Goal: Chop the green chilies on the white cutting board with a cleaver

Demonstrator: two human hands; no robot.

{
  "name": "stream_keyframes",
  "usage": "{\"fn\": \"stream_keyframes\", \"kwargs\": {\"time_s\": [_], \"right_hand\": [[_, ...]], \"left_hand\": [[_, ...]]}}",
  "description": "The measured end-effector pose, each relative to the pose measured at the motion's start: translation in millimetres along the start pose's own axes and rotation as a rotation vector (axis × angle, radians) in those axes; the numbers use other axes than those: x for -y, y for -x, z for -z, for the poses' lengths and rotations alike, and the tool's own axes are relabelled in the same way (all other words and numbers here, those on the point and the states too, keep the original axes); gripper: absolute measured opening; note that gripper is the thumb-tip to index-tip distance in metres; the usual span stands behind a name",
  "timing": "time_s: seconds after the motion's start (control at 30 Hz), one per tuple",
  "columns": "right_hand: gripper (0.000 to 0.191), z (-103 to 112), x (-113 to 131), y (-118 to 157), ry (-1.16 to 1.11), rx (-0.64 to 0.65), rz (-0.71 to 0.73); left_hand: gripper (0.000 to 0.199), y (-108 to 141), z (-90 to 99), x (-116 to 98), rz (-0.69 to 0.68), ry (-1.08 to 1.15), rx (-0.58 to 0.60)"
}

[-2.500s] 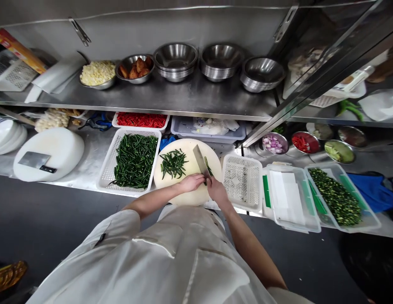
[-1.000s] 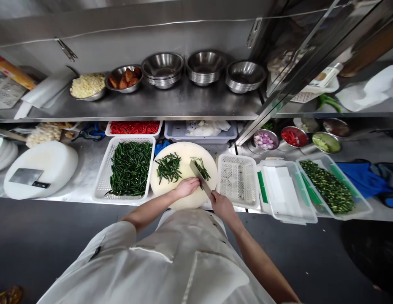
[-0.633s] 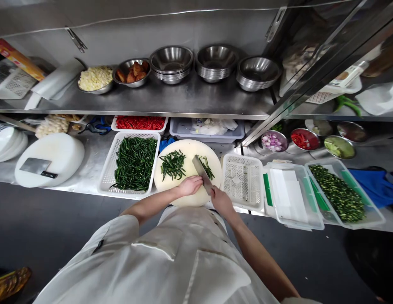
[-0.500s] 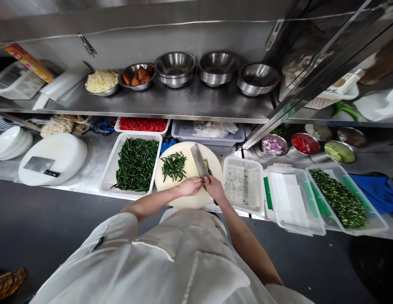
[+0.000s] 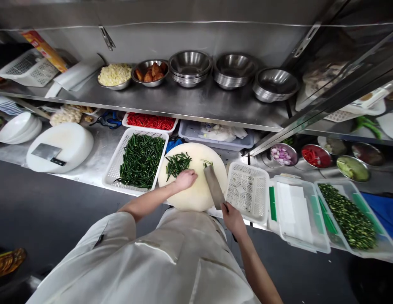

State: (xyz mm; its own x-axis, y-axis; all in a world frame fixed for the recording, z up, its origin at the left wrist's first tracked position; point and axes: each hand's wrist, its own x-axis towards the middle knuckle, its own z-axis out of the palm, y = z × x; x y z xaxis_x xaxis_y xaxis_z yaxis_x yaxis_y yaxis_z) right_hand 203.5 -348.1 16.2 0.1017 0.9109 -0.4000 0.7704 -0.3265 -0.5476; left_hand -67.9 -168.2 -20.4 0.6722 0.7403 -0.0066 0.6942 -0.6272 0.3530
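A round white cutting board [image 5: 199, 196] lies before me with a pile of green chillies [image 5: 177, 164] on its left part. My right hand [image 5: 232, 217] grips a cleaver [image 5: 213, 185] by its handle at the board's right edge. The blade slants over the board, its far end by a few green pieces [image 5: 207, 163]. Just below the pile is my left hand [image 5: 186, 179], its fingers curled together; what they hold, if anything, is hidden. Left of the board, a white basket [image 5: 111, 171] is full of green chillies.
An empty white basket [image 5: 247, 190] stands right of the board, then clear tubs, one with chopped green pieces [image 5: 348, 215]. Another board [image 5: 79, 145] with a cleaver is far left. Steel bowls [image 5: 190, 67] line the shelf above; red chillies [image 5: 150, 121] are behind.
My right hand has moved right and nearer my body with the cleaver. My left hand has shifted left, away from the blade, toward the chilli pile. The view has turned slightly.
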Motion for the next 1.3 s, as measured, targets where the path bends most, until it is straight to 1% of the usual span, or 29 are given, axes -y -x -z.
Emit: {"fn": "stream_keyframes", "kwargs": {"time_s": [0.07, 0.13, 0.17, 0.2, 0.27, 0.3, 0.33, 0.37, 0.43, 0.57, 0.63, 0.67, 0.7, 0.77, 0.8, 0.83, 0.87, 0.93, 0.97, 1.07, 1.13, 1.2, 1.3], "right_hand": [[0.031, 1.6, 5.5, -2.2, 0.046, -0.015, 0.002], [0.029, 0.1, 9.9, -0.2, 0.092, -0.009, 0.002], [0.029, -1.3, 11.4, 1.9, 0.114, -0.004, -0.004], [0.029, -2.9, 12.5, 4.2, 0.130, 0.000, -0.012], [0.029, -5.4, 14.1, 7.8, 0.150, 0.010, -0.027], [0.029, -6.1, 14.8, 8.5, 0.157, 0.013, -0.033], [0.029, -6.5, 15.7, 8.1, 0.162, 0.012, -0.039], [0.029, -6.4, 16.7, 6.8, 0.164, 0.008, -0.042], [0.028, -5.1, 19.0, 2.1, 0.163, -0.001, -0.041], [0.026, 0.1, 24.4, -7.5, 0.173, 0.004, -0.020], [0.026, 2.3, 27.3, -8.4, 0.187, 0.016, -0.020], [0.026, 2.9, 29.0, -7.7, 0.194, 0.023, -0.024], [0.026, 3.1, 30.8, -6.4, 0.203, 0.028, -0.028], [0.027, 2.6, 34.9, -3.2, 0.226, 0.031, -0.042], [0.027, 2.2, 37.1, -2.0, 0.237, 0.031, -0.051], [0.028, 1.8, 39.3, -1.2, 0.246, 0.030, -0.059], [0.028, 1.6, 41.3, -1.1, 0.251, 0.031, -0.065], [0.029, 2.0, 45.2, -3.0, 0.258, 0.032, -0.075], [0.029, 2.6, 47.0, -4.6, 0.261, 0.031, -0.072], [0.029, 5.5, 51.2, -9.8, 0.268, 0.030, -0.051], [0.029, 8.7, 50.7, -10.4, 0.260, 0.036, -0.033], [0.028, 13.3, 45.3, -7.3, 0.236, 0.043, -0.018], [0.029, 20.6, 30.5, 0.3, 0.194, 0.062, 0.018]], "left_hand": [[0.021, 2.9, -12.3, -16.3, -0.067, 0.052, 0.025], [0.024, 8.1, -15.7, -24.4, -0.096, 0.072, -0.015], [0.025, 10.6, -13.4, -24.3, -0.067, 0.061, -0.056], [0.025, 12.6, -8.9, -21.4, -0.008, 0.036, -0.103], [0.023, 13.9, 3.4, -10.9, 0.148, -0.036, -0.184], [0.021, 13.1, 9.3, -5.3, 0.208, -0.068, -0.204], [0.018, 11.5, 13.8, -0.8, 0.238, -0.092, -0.205], [0.015, 9.3, 16.3, 1.6, 0.236, -0.102, -0.187], [0.013, 4.3, 14.3, -1.4, 0.179, -0.089, -0.118], [0.020, 0.3, -3.7, -28.2, 0.012, -0.018, 0.025], [0.021, 3.0, -7.0, -37.5, -0.057, 0.003, 0.032], [0.021, 4.9, -5.3, -38.3, -0.044, 0.004, 0.006], [0.021, 6.7, -1.2, -36.2, 0.015, -0.005, -0.037], [0.022, 8.5, 11.4, -25.4, 0.207, -0.059, -0.121], [0.021, 8.0, 18.3, -18.1, 0.289, -0.097, -0.142], [0.019, 6.5, 24.3, -11.0, 0.338, -0.132, -0.146], [0.017, 4.1, 28.4, -4.9, 0.349, -0.157, -0.135], [0.017, -1.8, 28.8, 1.3, 0.274, -0.151, -0.086], [0.019, -4.7, 24.6, 0.8, 0.212, -0.116, -0.058], [0.025, -9.9, -0.8, -12.0, -0.029, 0.059, 0.015], [0.026, -9.3, -20.8, -23.7, -0.165, 0.149, 0.014], [0.025, -6.3, -35.8, -31.9, -0.235, 0.189, -0.020], [0.026, -2.1, -44.9, -34.2, -0.259, 0.199, -0.055]]}}
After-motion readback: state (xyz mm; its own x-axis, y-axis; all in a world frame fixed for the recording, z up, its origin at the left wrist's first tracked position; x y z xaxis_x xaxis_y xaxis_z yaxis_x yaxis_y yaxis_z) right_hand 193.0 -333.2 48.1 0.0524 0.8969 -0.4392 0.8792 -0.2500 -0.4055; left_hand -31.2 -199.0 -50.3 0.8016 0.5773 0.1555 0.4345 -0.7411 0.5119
